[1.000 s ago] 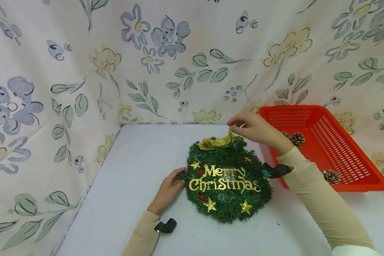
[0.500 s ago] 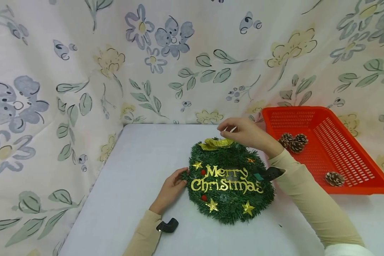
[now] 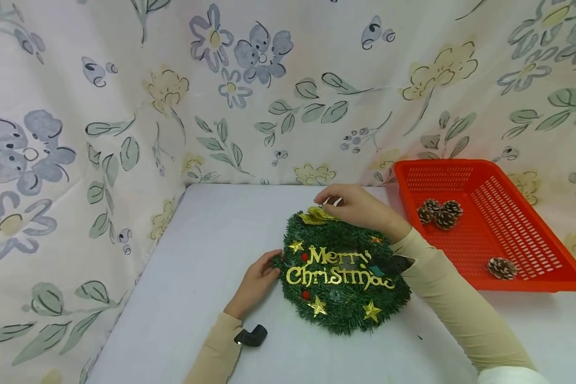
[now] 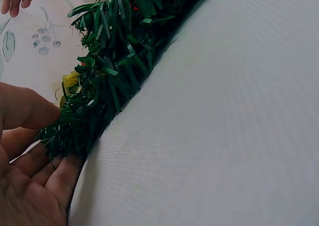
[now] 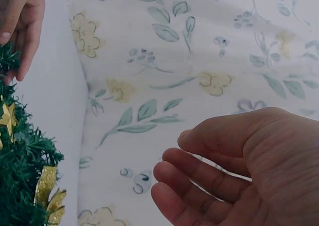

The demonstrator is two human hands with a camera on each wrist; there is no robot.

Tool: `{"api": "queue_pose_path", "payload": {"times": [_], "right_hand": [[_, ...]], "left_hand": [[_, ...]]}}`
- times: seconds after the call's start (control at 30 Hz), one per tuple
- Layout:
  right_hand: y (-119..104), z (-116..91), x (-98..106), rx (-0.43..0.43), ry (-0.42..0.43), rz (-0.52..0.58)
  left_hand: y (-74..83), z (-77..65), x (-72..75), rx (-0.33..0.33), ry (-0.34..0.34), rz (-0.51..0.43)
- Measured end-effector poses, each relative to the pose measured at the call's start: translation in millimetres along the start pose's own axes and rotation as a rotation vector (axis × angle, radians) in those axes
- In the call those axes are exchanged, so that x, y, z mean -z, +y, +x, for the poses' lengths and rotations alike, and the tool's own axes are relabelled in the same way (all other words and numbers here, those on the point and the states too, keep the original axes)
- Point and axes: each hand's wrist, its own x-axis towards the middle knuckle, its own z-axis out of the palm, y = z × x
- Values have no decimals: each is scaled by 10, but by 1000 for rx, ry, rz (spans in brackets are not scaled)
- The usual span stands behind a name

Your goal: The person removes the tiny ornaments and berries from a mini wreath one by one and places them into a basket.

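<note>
A green tinsel wreath [image 3: 338, 320] lies on the white table, with gold "Merry Christmas" lettering [image 3: 338, 277], gold stars [image 3: 318, 306] and small red balls. At its top sits a gold ribbon bow [image 3: 311, 217], partly covered by my right hand [image 3: 360, 209] in the head view. The right wrist view has that right hand [image 5: 234, 171] with nothing between its loosely bent fingers, apart from the bow [image 5: 47, 193]. My left hand [image 3: 256, 280] holds the wreath's left edge; in the left wrist view its thumb is above the tinsel [image 4: 114, 66] and its fingers are below.
To the right stands a red plastic basket [image 3: 542, 224] with several pine cones [image 3: 445, 218] at its left side and another pine cone [image 3: 502, 268] near the front. A floral curtain [image 3: 288, 96] hangs behind and left of the table [image 3: 187, 298]. Black wrist cameras sit on both sleeves.
My right hand has moved left and slightly down over the top of the wreath, from the bow's right end toward its middle. The left hand stays at the wreath's edge.
</note>
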Motion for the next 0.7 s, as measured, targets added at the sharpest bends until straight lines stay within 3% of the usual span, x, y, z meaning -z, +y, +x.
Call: {"api": "queue_pose_path", "payload": {"times": [0.33,0.7], "right_hand": [[18,22,-170,8,-4,37],[43,48,-327,10,-59,76]], "left_hand": [[-14,25,-11,4,-21,-21],[-7,9,-17,-22,3,7]]}}
